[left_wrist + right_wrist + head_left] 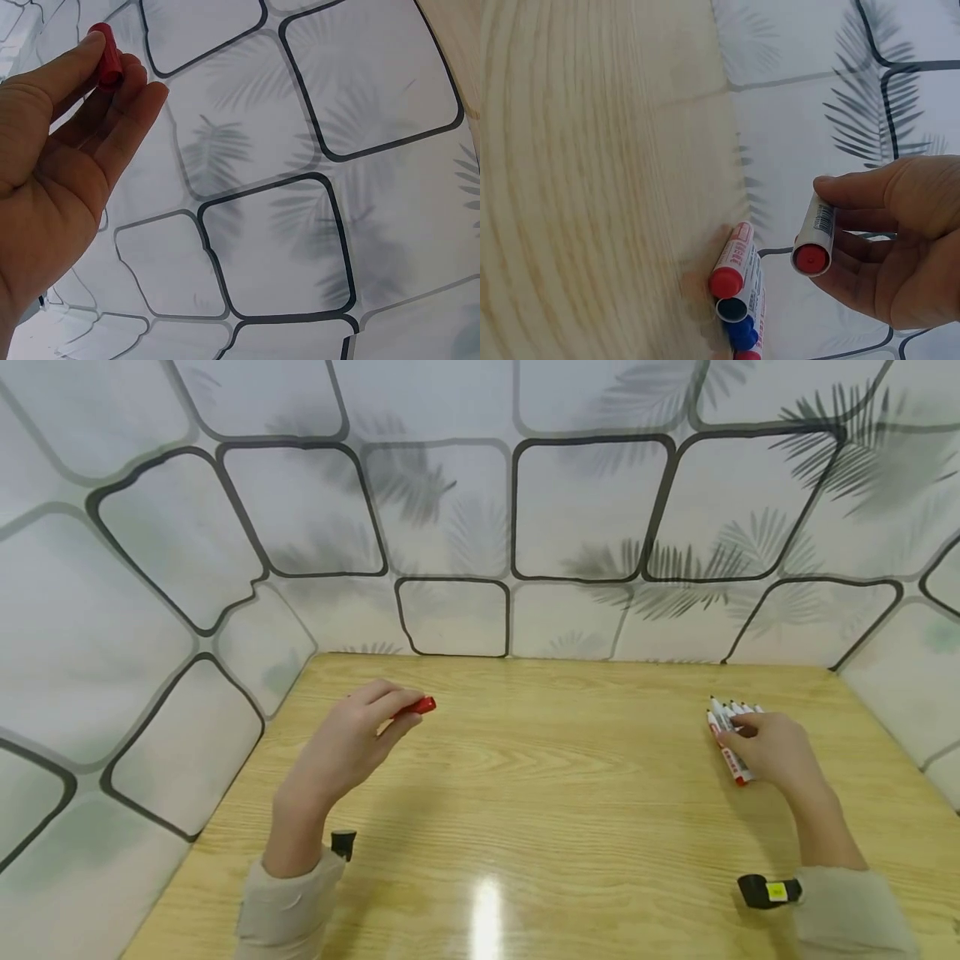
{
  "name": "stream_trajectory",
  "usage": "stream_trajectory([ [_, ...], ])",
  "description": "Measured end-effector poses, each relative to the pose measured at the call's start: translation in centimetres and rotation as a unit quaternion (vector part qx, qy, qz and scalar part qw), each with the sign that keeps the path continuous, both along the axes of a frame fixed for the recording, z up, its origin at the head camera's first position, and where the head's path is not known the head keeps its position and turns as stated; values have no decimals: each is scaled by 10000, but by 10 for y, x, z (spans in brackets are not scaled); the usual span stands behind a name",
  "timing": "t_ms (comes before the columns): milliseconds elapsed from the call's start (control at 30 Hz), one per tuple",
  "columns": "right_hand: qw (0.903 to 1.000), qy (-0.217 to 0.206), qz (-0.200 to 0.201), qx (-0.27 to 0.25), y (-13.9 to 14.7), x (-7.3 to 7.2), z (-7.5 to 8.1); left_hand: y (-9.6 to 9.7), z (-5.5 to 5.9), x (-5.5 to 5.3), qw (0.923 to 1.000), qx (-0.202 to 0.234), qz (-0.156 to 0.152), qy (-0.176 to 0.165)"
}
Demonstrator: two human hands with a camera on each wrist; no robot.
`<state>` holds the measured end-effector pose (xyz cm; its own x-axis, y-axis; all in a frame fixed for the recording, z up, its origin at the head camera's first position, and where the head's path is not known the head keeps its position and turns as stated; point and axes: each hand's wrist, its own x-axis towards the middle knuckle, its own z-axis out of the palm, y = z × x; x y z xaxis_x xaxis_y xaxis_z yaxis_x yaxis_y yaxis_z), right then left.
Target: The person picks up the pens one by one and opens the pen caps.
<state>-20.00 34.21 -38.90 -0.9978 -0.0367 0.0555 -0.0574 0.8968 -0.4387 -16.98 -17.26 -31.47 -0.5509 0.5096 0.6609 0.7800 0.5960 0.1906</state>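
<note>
My left hand [337, 747] pinches a small red marker cap [426, 705] between thumb and fingers, raised over the left part of the table. The left wrist view shows the red cap [109, 64] as a hollow tube with its mouth facing the camera. At the right, my right hand [776, 747] holds a white marker [815, 234] by its barrel, its red end toward the wrist camera. Beside and below it lie several white markers [731, 760] in a row, one with a red end [726, 283], another with a blue end [742, 332]. My right fingers partly cover the row in the head view.
A light wood-grain table [525, 760] spreads beneath both hands. White cloth-like walls [442, 510] with dark outlines and leaf prints enclose its back and sides. Black wrist straps [767, 892] sit at the sleeves.
</note>
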Motion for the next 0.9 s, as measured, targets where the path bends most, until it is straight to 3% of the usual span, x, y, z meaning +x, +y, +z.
stream_trajectory([
  [533,9990,-208,140,381,-2,-24,-12,-6,2,3,9998,35,160,-119],
  [900,9960,-636,96,616,-10,-33,-17,-8,5,5,9996,110,253,-45],
])
